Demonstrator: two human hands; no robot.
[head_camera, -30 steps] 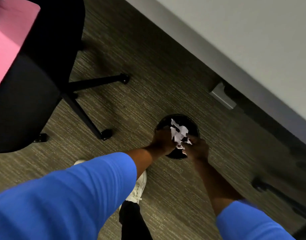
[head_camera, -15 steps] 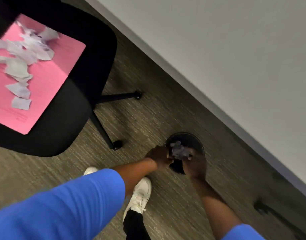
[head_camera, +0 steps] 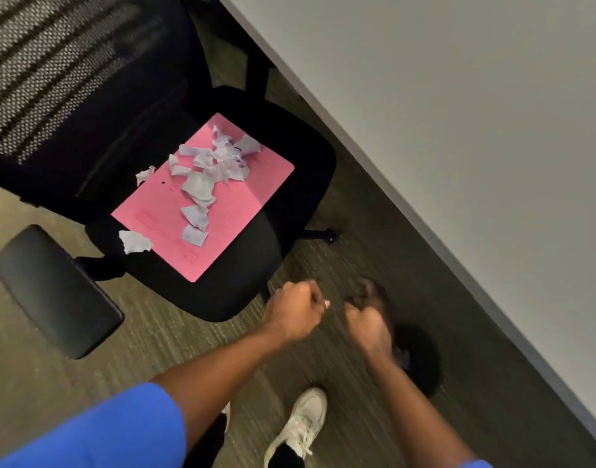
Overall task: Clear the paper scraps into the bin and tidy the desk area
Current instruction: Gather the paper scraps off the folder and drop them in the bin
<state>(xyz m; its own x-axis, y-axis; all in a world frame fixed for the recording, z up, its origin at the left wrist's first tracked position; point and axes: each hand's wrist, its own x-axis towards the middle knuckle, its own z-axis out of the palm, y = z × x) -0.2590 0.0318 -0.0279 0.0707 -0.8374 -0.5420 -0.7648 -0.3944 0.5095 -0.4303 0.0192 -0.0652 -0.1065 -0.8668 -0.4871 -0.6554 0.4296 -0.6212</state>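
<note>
I see my left hand (head_camera: 294,310) curled into a fist over the floor, and my right hand (head_camera: 369,324) is too blurry to tell. The black bin (head_camera: 421,359) sits just under my right hand. Paper scraps (head_camera: 205,179) lie on a pink sheet (head_camera: 256,190) in the middle of the chair seat (head_camera: 289,231).

Office chair (head_camera: 222,292): matt black cloth seat, open-weave mesh back, armrest pad (head_camera: 56,292) smooth w/ slight sheen, prob. plastic. Pink folder (head_camera: 256,194) is smooth matt card; paper scraps (head_camera: 202,184) on it are thin, crumpled, rough torn edges. Carpet (head_camera: 188,332) short, ribbed, matt; desk top (head_camera: 458,130) smooth matt grey; sneaker (head_camera: 303,423) white, laces.
</note>
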